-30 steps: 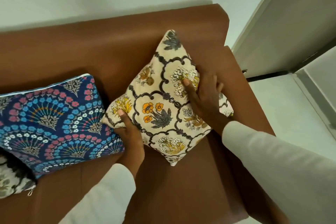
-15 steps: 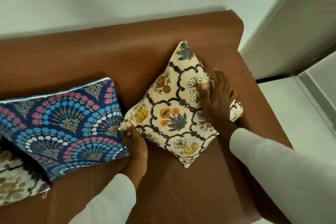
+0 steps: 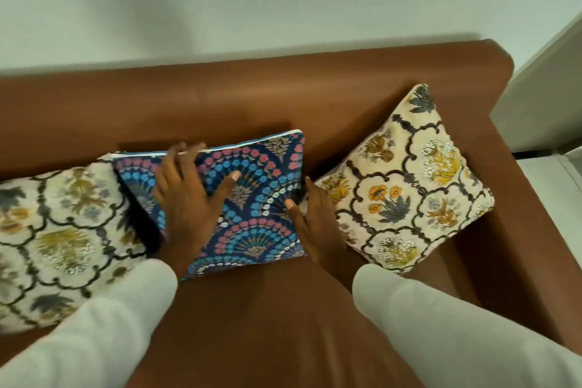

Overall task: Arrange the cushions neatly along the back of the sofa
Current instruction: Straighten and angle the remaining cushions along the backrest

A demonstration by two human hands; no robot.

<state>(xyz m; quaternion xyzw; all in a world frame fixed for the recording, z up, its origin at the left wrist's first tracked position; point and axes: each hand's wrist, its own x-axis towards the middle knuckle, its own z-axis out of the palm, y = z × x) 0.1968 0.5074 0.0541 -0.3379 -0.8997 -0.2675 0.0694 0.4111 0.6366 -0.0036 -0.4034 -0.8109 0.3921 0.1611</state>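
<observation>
A navy cushion (image 3: 264, 198) with pink and blue fan patterns leans on the brown sofa's backrest (image 3: 283, 88) in the middle. My left hand (image 3: 189, 198) lies spread over its left half, fingers curled over the top edge. My right hand (image 3: 311, 224) grips its right edge, thumb on the front. A cream floral cushion (image 3: 406, 186) stands on a corner in the right end of the sofa, touching nothing but the sofa. Another cream floral cushion (image 3: 59, 239) lies at the left, partly under the navy one.
The sofa's right armrest (image 3: 519, 214) borders the right cushion. A pale wall (image 3: 252, 3) rises behind the backrest. A white door or frame (image 3: 548, 79) and light floor (image 3: 563, 183) lie to the right. The brown seat (image 3: 267, 324) stretches toward me.
Both hands left the right cream cushion and moved left onto the navy cushion. My view shifted left, bringing the left cream cushion further into sight.
</observation>
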